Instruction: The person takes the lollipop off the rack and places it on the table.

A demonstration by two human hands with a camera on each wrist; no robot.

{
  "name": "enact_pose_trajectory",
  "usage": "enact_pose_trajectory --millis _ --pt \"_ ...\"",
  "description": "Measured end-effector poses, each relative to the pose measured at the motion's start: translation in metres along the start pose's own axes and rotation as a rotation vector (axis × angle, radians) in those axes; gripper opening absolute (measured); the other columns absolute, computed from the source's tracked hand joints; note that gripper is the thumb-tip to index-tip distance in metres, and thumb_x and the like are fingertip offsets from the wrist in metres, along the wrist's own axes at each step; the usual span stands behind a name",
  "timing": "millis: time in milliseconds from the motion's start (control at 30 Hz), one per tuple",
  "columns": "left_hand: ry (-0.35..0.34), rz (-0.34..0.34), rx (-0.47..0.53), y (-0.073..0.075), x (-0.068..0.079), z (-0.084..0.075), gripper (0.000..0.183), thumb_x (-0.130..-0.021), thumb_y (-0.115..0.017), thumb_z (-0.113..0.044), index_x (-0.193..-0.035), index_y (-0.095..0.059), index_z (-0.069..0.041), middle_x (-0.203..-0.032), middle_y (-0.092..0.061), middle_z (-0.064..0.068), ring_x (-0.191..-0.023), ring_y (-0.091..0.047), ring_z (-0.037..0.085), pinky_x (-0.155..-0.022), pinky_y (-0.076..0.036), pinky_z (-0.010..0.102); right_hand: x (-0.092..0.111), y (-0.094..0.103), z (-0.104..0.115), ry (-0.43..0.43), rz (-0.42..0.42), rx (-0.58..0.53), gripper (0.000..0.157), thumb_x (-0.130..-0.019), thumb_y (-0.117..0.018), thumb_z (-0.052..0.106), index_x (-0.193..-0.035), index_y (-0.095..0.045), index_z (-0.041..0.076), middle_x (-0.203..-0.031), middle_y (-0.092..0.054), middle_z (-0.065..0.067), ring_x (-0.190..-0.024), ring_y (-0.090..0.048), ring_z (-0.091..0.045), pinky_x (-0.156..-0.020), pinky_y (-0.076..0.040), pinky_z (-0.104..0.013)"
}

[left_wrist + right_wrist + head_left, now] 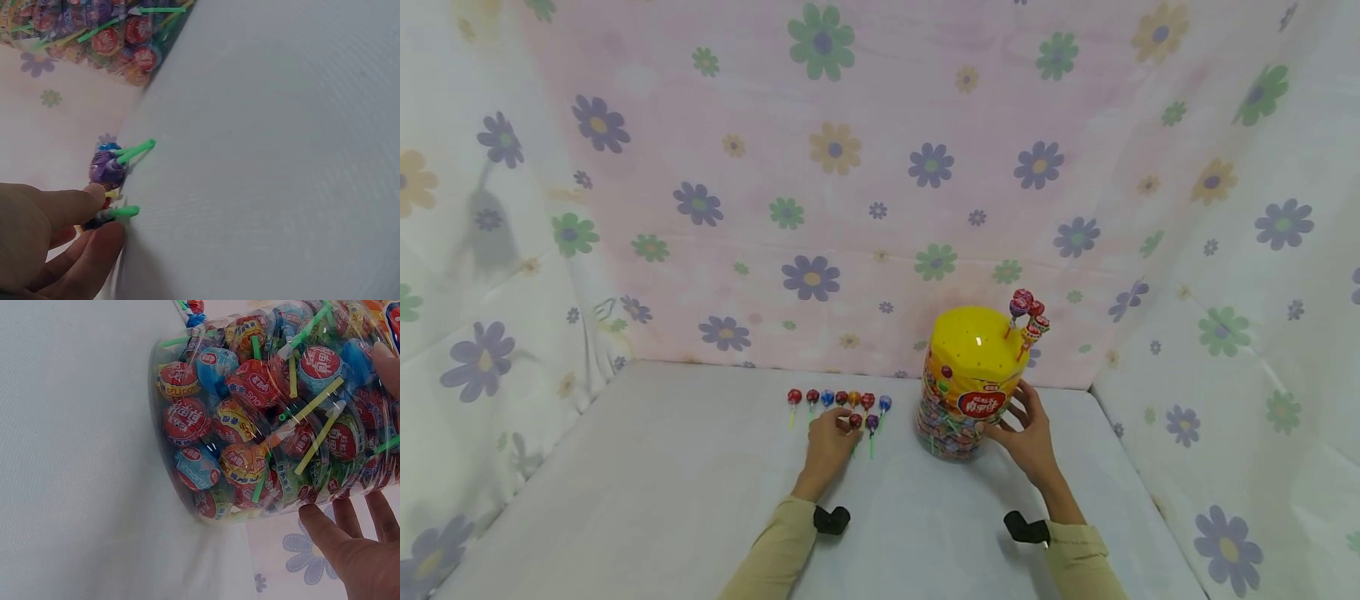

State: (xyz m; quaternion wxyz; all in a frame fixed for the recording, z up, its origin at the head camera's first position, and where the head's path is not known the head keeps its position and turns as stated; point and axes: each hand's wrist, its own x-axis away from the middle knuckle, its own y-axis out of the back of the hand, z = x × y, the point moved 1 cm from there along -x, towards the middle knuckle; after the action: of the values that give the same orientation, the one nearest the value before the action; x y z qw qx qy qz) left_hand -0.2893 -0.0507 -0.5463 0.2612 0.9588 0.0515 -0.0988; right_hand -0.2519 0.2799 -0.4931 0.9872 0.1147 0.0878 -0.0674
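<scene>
My left hand (829, 446) pinches a dark red lollipop (856, 421) by its head between thumb and fingers; its green stick (127, 211) pokes out in the left wrist view. Just right of it lies a purple lollipop (872, 422) with a green stick. My right hand (1028, 433) grips the right side of a clear candy jar (951, 429), thumb at the front and fingers around the back. Through the jar's wall many wrapped lollipops (256, 384) show. Several lollipops (1022, 302) stand upright in the right edge of its yellow lid (973, 333).
Behind my left hand, a row of lollipops (794, 397) with red, blue and orange wrappers lies on the white tabletop (685, 483). A flowered cloth (880, 167) hangs behind the table and along both sides.
</scene>
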Motion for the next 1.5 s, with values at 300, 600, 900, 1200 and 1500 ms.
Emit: enact_pose_trajectory --millis 300,600,900,1200,1500 --pt "-0.117 0.026 0.131 0.012 0.002 -0.018 0.034 -0.085 -0.077 0.003 -0.118 -0.068 0.009 -0.091 -0.072 0.018 -0.077 -0.071 0.026 -0.066 -0.061 0.035 0.002 0.001 0.001 0.016 -0.009 0.019 0.095 -0.086 -0.082 0.007 -0.160 -0.024 0.017 -0.160 -0.033 -0.017 -0.144 -0.038 -0.044 -0.112 -0.040 -0.060" --pt "-0.277 0.087 0.277 0.017 0.000 -0.090 0.030 -0.090 -0.076 -0.007 -0.119 -0.072 -0.005 -0.098 -0.074 0.011 -0.086 -0.071 0.022 -0.074 -0.059 0.024 0.001 -0.001 0.000 0.013 -0.006 0.013 0.096 -0.086 -0.082 0.012 -0.161 -0.022 0.017 -0.161 -0.032 -0.017 -0.142 -0.040 -0.043 -0.112 -0.041 -0.060" --pt "-0.433 0.200 0.419 0.014 0.001 -0.182 0.036 -0.096 -0.071 -0.009 -0.130 -0.065 -0.001 -0.117 -0.070 0.015 -0.104 -0.069 0.028 -0.087 -0.061 0.029 0.001 0.000 -0.001 0.020 -0.009 0.001 0.094 -0.086 -0.082 0.009 -0.160 -0.024 0.018 -0.159 -0.034 -0.015 -0.142 -0.041 -0.042 -0.111 -0.042 -0.059" --pt "-0.426 0.229 0.553 -0.005 -0.013 -0.247 0.040 -0.099 -0.064 -0.002 -0.138 -0.057 0.001 -0.132 -0.063 0.020 -0.118 -0.066 0.030 -0.101 -0.054 0.031 -0.001 0.000 0.000 0.011 -0.005 -0.011 0.095 -0.086 -0.082 0.008 -0.160 -0.024 0.018 -0.160 -0.033 -0.016 -0.143 -0.040 -0.042 -0.111 -0.041 -0.058" --pt "-0.414 0.286 0.504 -0.030 -0.025 -0.273 0.043 -0.100 -0.062 -0.003 -0.141 -0.054 0.001 -0.139 -0.060 0.017 -0.127 -0.061 0.031 -0.105 -0.051 0.034 0.007 0.000 0.024 -0.018 0.014 -0.014 0.093 -0.085 -0.082 0.006 -0.159 -0.025 0.010 -0.159 -0.034 -0.021 -0.143 -0.039 -0.046 -0.112 -0.040 -0.060"
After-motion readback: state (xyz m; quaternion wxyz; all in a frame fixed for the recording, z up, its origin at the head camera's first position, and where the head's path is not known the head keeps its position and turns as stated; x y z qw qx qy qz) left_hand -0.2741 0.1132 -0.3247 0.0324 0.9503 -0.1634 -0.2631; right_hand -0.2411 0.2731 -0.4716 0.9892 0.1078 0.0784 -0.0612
